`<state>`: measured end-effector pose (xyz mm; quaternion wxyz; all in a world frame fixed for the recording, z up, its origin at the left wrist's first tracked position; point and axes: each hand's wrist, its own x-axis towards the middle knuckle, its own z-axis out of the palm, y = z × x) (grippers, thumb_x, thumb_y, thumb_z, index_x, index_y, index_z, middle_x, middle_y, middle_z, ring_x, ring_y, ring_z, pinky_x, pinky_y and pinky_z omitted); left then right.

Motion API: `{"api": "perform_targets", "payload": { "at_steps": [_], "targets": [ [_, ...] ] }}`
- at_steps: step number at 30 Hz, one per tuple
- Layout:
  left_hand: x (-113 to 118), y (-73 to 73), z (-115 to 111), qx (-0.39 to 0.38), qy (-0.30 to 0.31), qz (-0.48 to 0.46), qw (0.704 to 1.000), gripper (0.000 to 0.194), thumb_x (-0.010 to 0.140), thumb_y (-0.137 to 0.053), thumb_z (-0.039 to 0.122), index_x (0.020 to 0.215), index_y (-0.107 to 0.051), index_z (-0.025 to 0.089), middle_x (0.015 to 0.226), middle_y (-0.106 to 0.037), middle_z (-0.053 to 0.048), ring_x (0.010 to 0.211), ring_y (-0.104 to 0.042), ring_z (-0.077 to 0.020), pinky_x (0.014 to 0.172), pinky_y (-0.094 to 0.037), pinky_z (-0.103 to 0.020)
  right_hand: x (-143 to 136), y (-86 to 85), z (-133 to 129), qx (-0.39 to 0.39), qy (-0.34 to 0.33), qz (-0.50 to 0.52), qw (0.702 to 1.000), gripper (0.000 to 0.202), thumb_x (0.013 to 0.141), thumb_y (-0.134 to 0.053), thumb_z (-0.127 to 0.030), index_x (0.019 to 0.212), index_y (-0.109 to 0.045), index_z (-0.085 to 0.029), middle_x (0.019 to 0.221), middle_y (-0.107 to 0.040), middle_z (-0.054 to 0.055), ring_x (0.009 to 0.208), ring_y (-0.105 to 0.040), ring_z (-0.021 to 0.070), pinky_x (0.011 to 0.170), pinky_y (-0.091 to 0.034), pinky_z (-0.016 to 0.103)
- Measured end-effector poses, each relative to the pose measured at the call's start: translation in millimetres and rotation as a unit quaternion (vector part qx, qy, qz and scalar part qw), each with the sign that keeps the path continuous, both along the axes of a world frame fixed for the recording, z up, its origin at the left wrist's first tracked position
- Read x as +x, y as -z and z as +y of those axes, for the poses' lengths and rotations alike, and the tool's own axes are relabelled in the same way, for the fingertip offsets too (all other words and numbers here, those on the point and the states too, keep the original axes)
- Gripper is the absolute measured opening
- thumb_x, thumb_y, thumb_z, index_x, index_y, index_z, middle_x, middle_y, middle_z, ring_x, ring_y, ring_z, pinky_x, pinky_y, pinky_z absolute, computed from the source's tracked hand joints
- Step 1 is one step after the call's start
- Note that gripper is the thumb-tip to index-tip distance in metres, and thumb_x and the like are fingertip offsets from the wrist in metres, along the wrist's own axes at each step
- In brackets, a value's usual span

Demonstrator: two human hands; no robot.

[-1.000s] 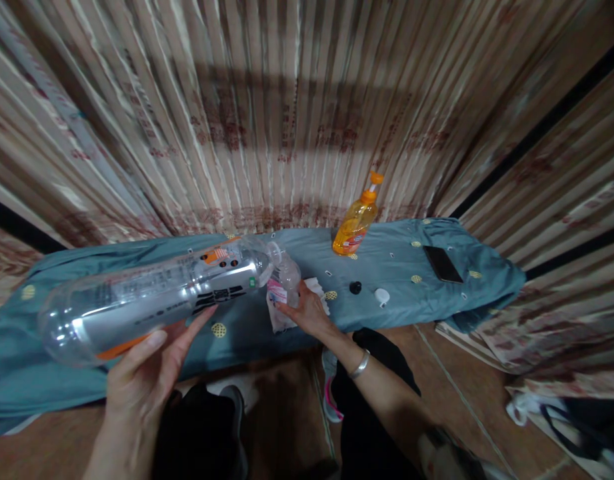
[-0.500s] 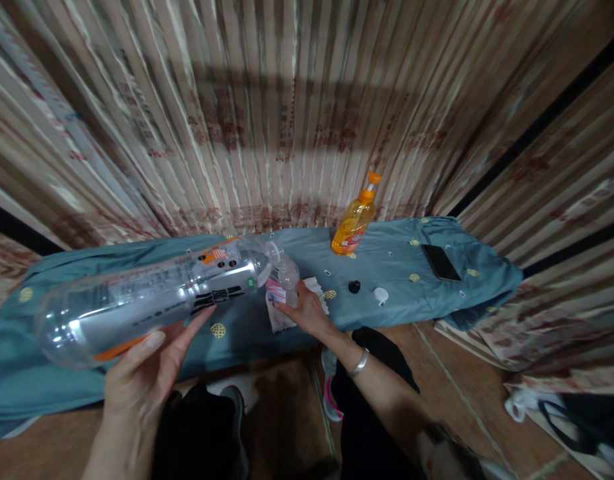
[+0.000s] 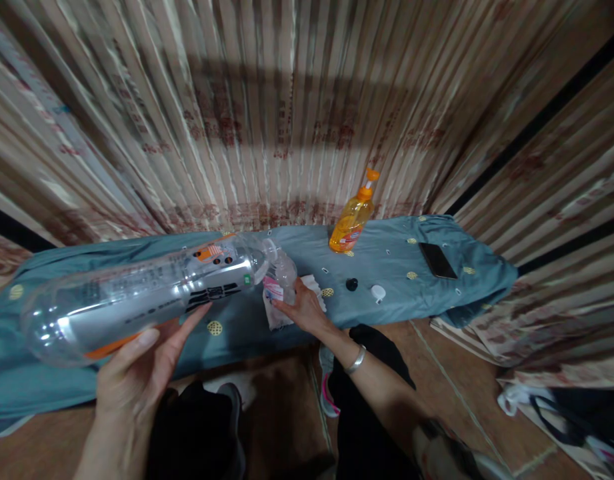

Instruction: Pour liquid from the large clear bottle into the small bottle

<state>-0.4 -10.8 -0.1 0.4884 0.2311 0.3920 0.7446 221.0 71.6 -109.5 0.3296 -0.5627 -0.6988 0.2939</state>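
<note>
Cloth, blue-green with yellow spots, covers the long, thin counter (image 3: pixel 247 327). Striped curtains (image 3: pixel 287 100) hang behind it and at the sides, and a brown tile floor (image 3: pixel 461 373) is in front. From here I see my left hand (image 3: pixel 137 367) hold the big clear bottle (image 3: pixel 137 300) on its side, thumb and fingers spread along it. Its mouth is right by the top of the small clear bottle (image 3: pixel 283 273); I can't tell if they touch. My right hand (image 3: pixel 307 310) has its fingers curled around the small bottle, by the pale rag (image 3: pixel 279 319).

Since the last picture, everything has slid a tiny bit left in my view, but both hands hold on the same way.

The rag is near the front edge. The orange pump bottle (image 3: pixel 351 223) stands near the back edge. The black cap (image 3: pixel 351 285) and white cap (image 3: pixel 378 293) sit closer to the front. Bare cloth shows between the pump bottle and the dark phone (image 3: pixel 437 260), which lies toward the right end.
</note>
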Motion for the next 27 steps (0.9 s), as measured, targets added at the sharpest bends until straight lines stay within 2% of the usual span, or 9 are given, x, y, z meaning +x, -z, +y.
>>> {"api": "perform_targets", "payload": {
  "at_steps": [5, 14, 23, 27],
  "targets": [
    [0.9, -0.5, -0.2, 0.004, 0.005, 0.004, 1.0, 0.037, 0.058, -0.075, 0.014, 0.092, -0.071, 0.027, 0.114, -0.073, 0.001, 0.14, -0.037, -0.0364, 0.112, -0.024, -0.071, 0.1, 1.9, 0.5, -0.01, 0.005, -0.004, 1.0, 0.047, 0.08, -0.071, -0.04, 0.116, -0.053, -0.017, 0.106, -0.071, 0.01, 0.1, -0.068, 0.0278, 0.083, -0.053, 0.037],
    [-0.7, 0.6, -0.5, 0.001, 0.003, -0.001, 1.0, 0.038, 0.058, -0.074, 0.012, 0.092, -0.072, 0.028, 0.111, -0.074, 0.002, 0.141, -0.037, -0.0359, 0.112, -0.023, -0.071, 0.4, -2.4, -0.8, -0.016, 0.003, -0.004, 1.0, 0.048, 0.08, -0.07, -0.041, 0.116, -0.053, -0.014, 0.108, -0.07, 0.012, 0.102, -0.067, 0.0297, 0.083, -0.052, 0.037],
    [2.3, -1.4, -0.5, -0.005, -0.001, -0.005, 1.0, 0.041, 0.057, -0.075, 0.012, 0.094, -0.071, 0.031, 0.102, -0.076, 0.003, 0.138, -0.042, -0.0349, 0.113, -0.022, -0.071, 0.7, -0.5, 0.4, -0.019, 0.007, -0.006, 1.0, 0.048, 0.079, -0.071, -0.041, 0.116, -0.054, -0.017, 0.106, -0.07, 0.009, 0.1, -0.068, 0.027, 0.082, -0.052, 0.036],
    [2.3, -1.2, 0.7, -0.006, -0.004, -0.013, 1.0, 0.041, 0.055, -0.075, 0.012, 0.092, -0.071, 0.031, 0.097, -0.076, 0.003, 0.138, -0.041, -0.0352, 0.113, -0.022, -0.071, 0.6, -2.7, 0.0, -0.014, 0.004, -0.004, 1.0, 0.048, 0.079, -0.071, -0.04, 0.117, -0.053, -0.015, 0.108, -0.07, 0.012, 0.102, -0.067, 0.0286, 0.084, -0.052, 0.037]
  ]
}}
